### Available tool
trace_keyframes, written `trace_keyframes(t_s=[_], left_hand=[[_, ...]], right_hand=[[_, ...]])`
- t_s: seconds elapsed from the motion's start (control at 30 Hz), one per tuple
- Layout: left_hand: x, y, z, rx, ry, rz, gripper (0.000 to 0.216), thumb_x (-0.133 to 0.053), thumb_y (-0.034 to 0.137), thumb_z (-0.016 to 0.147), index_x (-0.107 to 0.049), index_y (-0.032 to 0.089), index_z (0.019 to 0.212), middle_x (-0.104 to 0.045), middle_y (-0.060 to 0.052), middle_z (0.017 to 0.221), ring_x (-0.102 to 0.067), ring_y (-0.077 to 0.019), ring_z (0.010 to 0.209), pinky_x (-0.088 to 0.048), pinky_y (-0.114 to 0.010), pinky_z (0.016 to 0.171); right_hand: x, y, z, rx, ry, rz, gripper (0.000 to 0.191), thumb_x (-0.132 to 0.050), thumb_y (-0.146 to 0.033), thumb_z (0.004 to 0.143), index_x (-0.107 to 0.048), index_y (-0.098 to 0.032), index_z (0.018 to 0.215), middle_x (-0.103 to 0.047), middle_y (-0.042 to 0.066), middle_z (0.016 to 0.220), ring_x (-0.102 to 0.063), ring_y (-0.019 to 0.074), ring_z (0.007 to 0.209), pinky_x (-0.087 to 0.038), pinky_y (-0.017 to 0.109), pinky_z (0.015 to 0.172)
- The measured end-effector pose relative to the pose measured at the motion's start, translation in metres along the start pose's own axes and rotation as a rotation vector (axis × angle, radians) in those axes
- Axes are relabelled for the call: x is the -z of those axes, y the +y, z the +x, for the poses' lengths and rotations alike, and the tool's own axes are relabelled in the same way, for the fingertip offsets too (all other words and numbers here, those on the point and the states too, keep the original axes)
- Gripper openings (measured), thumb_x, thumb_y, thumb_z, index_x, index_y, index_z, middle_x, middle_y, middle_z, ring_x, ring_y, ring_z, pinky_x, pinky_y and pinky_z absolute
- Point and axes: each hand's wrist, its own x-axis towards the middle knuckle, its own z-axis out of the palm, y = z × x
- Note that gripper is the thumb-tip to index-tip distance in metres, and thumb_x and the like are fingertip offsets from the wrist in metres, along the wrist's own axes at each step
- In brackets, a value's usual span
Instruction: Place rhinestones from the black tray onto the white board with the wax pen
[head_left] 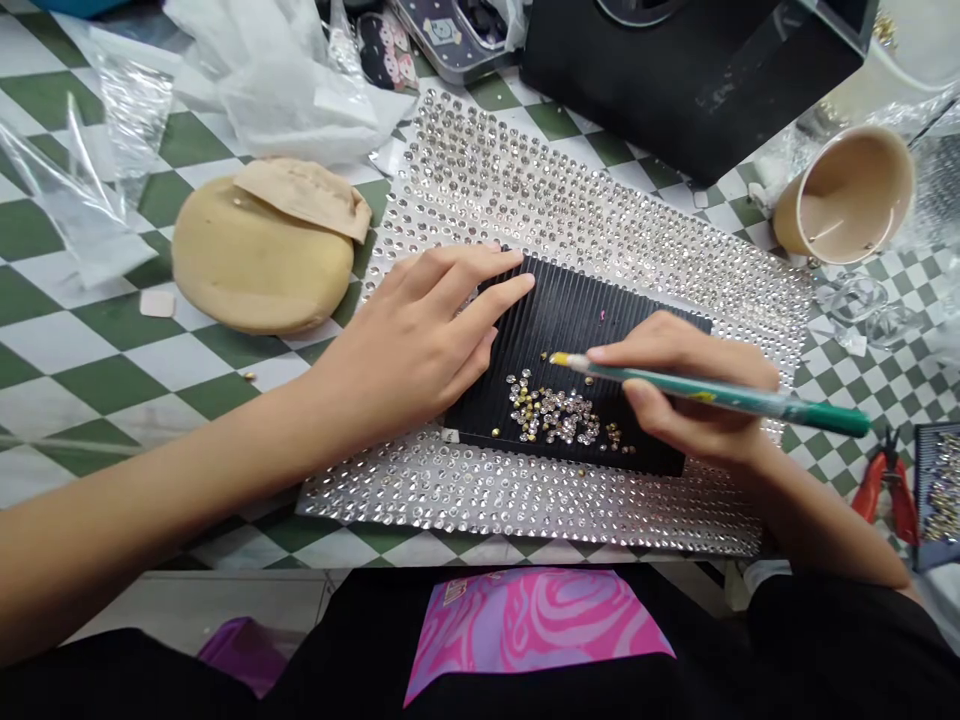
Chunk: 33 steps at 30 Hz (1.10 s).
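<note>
A black ridged tray (559,300) lies on a white sheet (480,500) covered with rows of shiny rhinestones. Loose clear and gold rhinestones (562,415) are heaped along the tray's near side. My left hand (442,325) rests on the tray's left end, its fingers stretched out over the edge. In my right hand (694,385) is a green pencil-like picking tool (750,400) with a yellow tip, pinched between thumb and fingers. That tip hovers at or just over the ridges, close to one small gold stone; whether it touches the tray I cannot tell.
Left of the sheet lies a yellowish rounded pad (255,270). Behind stands a black box (690,80); a paper cup (847,200) leans at the right. Red-handled pliers (885,490) lie near another stone-filled tray (941,490). Clear plastic bags (82,190) cover the far left.
</note>
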Motion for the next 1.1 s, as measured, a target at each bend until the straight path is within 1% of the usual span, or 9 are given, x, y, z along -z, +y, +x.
trace_keyframes(t_s=[0.17,0.23,0.37,0.63,0.77,0.87,0.93,1.03,1.1], left_hand=[[0.000,-0.001,-0.001,0.016,-0.012,-0.026,0.056,-0.043,0.019,0.110,-0.041,0.028,0.164,-0.056,-0.011,0.170,-0.056,-0.0337,0.158,-0.053,-0.056,0.132],[0.000,-0.001,-0.001,0.014,-0.007,-0.021,0.056,-0.042,0.019,0.109,-0.041,0.027,0.165,-0.055,-0.011,0.170,-0.056,-0.0343,0.159,-0.053,-0.057,0.133],[0.001,0.002,-0.001,0.016,-0.016,-0.032,0.060,-0.042,0.017,0.108,-0.040,0.028,0.167,-0.056,-0.011,0.170,-0.055,-0.0346,0.159,-0.052,-0.058,0.134],[0.003,0.001,0.001,0.034,-0.033,-0.064,0.062,-0.044,0.018,0.107,-0.040,0.031,0.168,-0.055,-0.011,0.171,-0.054,-0.0359,0.160,-0.053,-0.062,0.134],[0.005,0.003,0.001,0.041,-0.057,-0.051,0.058,-0.041,0.019,0.109,-0.043,0.026,0.166,-0.055,-0.012,0.171,-0.054,-0.0352,0.160,-0.052,-0.061,0.135],[0.004,0.006,0.000,0.059,-0.029,-0.021,0.054,-0.038,0.018,0.110,-0.044,0.023,0.163,-0.056,-0.010,0.171,-0.054,-0.0321,0.160,-0.049,-0.057,0.138],[0.003,0.007,0.000,0.058,-0.009,-0.014,0.052,-0.037,0.017,0.111,-0.045,0.022,0.162,-0.056,-0.009,0.170,-0.054,-0.0310,0.160,-0.048,-0.055,0.138],[0.001,0.005,0.000,0.033,-0.024,-0.026,0.051,-0.038,0.019,0.111,-0.045,0.023,0.162,-0.055,-0.012,0.171,-0.054,-0.0323,0.160,-0.051,-0.056,0.136],[0.001,0.003,0.001,0.027,-0.031,-0.031,0.051,-0.039,0.020,0.111,-0.045,0.024,0.162,-0.055,-0.013,0.171,-0.054,-0.0329,0.161,-0.051,-0.056,0.134]], right_hand=[[0.014,0.033,0.003,-0.094,0.396,-0.027,0.018,-0.075,-0.024,0.100,-0.087,-0.029,0.113,-0.087,0.000,0.095,-0.082,0.0176,0.080,-0.067,0.034,0.069],[0.016,0.048,0.004,-0.121,0.465,-0.029,0.014,-0.076,-0.032,0.101,-0.087,-0.028,0.110,-0.086,0.000,0.096,-0.083,0.0183,0.080,-0.069,0.034,0.070],[0.015,0.063,0.006,-0.182,0.439,-0.023,0.013,-0.077,-0.036,0.101,-0.086,-0.028,0.104,-0.085,0.003,0.096,-0.083,0.0201,0.077,-0.070,0.036,0.070],[0.015,0.062,0.004,-0.190,0.427,0.005,0.012,-0.076,-0.023,0.099,-0.087,-0.025,0.104,-0.085,0.005,0.096,-0.082,0.0208,0.075,-0.070,0.037,0.067],[0.015,0.065,0.005,-0.177,0.418,-0.025,0.013,-0.076,-0.022,0.096,-0.088,-0.025,0.101,-0.086,0.004,0.093,-0.081,0.0184,0.073,-0.069,0.033,0.066],[0.017,0.067,0.005,-0.159,0.457,-0.036,0.012,-0.076,-0.026,0.097,-0.088,-0.027,0.100,-0.086,0.004,0.091,-0.080,0.0171,0.072,-0.068,0.031,0.065],[0.020,0.061,0.004,-0.124,0.492,-0.032,0.015,-0.075,-0.024,0.098,-0.089,-0.027,0.102,-0.086,0.005,0.091,-0.080,0.0166,0.072,-0.066,0.030,0.065],[0.023,0.034,0.003,-0.111,0.482,-0.052,0.022,-0.072,-0.018,0.099,-0.089,-0.026,0.108,-0.087,0.005,0.095,-0.081,0.0175,0.076,-0.065,0.032,0.066],[0.021,0.009,0.003,-0.120,0.328,-0.091,0.026,-0.072,-0.016,0.098,-0.088,-0.032,0.112,-0.087,0.001,0.093,-0.079,0.0192,0.076,-0.063,0.037,0.068]])
